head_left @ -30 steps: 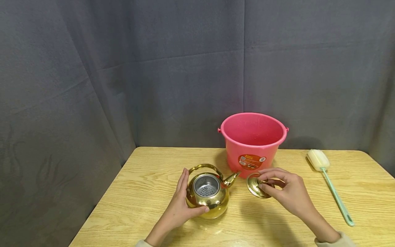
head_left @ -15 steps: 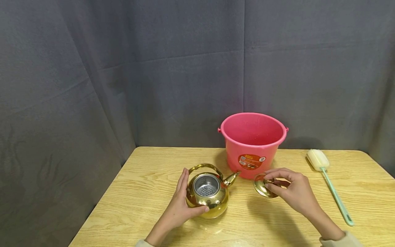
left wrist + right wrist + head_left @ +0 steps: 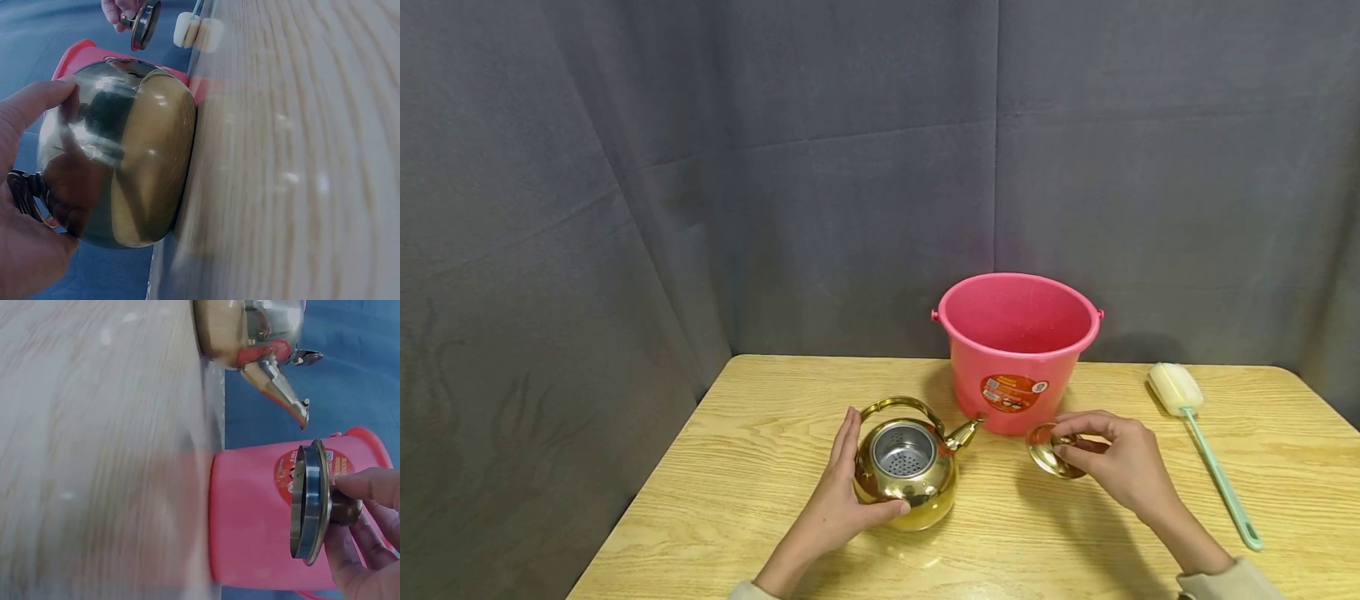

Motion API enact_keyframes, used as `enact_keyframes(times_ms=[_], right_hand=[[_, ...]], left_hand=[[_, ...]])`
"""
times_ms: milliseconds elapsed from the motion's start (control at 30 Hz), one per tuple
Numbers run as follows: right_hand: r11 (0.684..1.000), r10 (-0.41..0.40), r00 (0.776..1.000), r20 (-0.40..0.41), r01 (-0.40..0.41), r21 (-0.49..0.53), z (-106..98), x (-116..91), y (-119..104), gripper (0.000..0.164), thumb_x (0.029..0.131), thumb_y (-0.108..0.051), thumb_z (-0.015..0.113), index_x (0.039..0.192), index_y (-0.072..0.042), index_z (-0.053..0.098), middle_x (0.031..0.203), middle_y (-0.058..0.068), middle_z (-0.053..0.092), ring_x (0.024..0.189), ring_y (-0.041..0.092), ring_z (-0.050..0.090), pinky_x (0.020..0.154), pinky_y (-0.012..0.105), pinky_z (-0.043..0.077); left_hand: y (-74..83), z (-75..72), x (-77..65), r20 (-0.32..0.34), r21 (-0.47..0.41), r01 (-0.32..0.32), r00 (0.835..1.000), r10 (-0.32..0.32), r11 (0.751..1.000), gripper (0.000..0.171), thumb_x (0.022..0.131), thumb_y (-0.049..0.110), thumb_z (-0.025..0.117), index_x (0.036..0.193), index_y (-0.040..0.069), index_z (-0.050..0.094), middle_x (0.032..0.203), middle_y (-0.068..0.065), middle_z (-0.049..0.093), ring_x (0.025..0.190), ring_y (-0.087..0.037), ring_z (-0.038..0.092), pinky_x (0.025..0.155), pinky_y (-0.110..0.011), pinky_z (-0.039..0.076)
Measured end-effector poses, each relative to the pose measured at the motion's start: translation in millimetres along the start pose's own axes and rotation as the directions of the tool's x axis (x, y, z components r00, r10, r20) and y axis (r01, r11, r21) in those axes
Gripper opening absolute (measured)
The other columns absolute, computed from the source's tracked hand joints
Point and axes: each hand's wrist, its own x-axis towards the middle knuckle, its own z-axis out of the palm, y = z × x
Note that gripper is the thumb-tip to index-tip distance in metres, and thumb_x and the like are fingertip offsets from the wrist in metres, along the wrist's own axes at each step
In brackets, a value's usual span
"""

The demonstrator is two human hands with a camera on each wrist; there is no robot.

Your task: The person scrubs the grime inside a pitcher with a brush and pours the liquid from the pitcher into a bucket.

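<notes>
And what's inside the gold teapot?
A perforated metal strainer sits in the top of the gold teapot. Anything beneath can't be seen; the strainer and the teapot's body cover it.

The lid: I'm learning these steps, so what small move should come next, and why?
Probably lower the lid onto the table: the right hand holds it by its knob in the air, and the kettle, gripped by the left hand, is uncovered.

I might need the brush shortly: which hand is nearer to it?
Right. The right hand is just left of the brush, with the lid in its grip; the left hand is much farther left, at the kettle.
</notes>
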Motion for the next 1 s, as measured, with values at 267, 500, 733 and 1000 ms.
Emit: enact_keyframes(times_ms=[267, 500, 733, 1000], right_hand=[[0.999, 0.021, 1.000, -0.008, -0.021, -0.045, 1.7, 1.2, 9.4, 0.019, 0.066, 0.003, 0.074, 0.081, -0.007, 0.070, 0.092, 0.004, 0.064, 0.082, 0.004, 0.059, 0.060, 0.021, 0.050], [0.993, 0.052, 0.999, 0.000, -0.051, -0.102, 5.5, 2.4, 17.0, 0.019, 0.064, 0.000, 0.076, 0.080, -0.009, 0.071, 0.090, 0.004, 0.066, 0.082, 0.009, 0.060, 0.060, 0.020, 0.050], [0.989, 0.087, 0.996, 0.001, -0.087, -0.117, 8.5, 2.9, 20.2, 0.019, 0.064, -0.004, 0.078, 0.080, -0.011, 0.071, 0.089, 0.003, 0.066, 0.081, 0.017, 0.061, 0.058, 0.019, 0.049], [0.984, 0.121, 0.993, 0.016, -0.118, -0.131, 6.7, 3.8, 24.3, 0.017, 0.066, -0.005, 0.076, 0.082, -0.010, 0.071, 0.088, 0.003, 0.066, 0.082, 0.019, 0.061, 0.059, 0.021, 0.050]], left_hand=[[-1.0, 0.3, 0.0, 0.000, 0.008, 0.001, 1.000, -0.001, 1.000, 0.119, 0.059, 0.044, 0.079, 0.142, 0.029, -0.005, 0.146, 0.010, -0.008, 0.131, -0.023, 0.006, 0.097, -0.054, 0.018], [-1.4, 0.6, 0.3, 0.006, 0.011, 0.002, 1.000, -0.002, 1.000, 0.119, 0.060, 0.046, 0.078, 0.142, 0.030, -0.006, 0.146, 0.009, -0.009, 0.131, -0.024, 0.005, 0.097, -0.054, 0.018], [-0.9, 0.3, 0.2, 0.002, 0.013, -0.006, 1.000, 0.006, 1.000, 0.118, 0.060, 0.045, 0.079, 0.142, 0.030, -0.006, 0.146, 0.009, -0.008, 0.131, -0.024, 0.006, 0.097, -0.053, 0.018], [-1.6, 0.9, 0.2, -0.003, 0.024, -0.010, 1.000, 0.010, 1.000, 0.119, 0.060, 0.046, 0.078, 0.142, 0.029, -0.006, 0.146, 0.009, -0.007, 0.130, -0.025, 0.007, 0.097, -0.053, 0.019]])
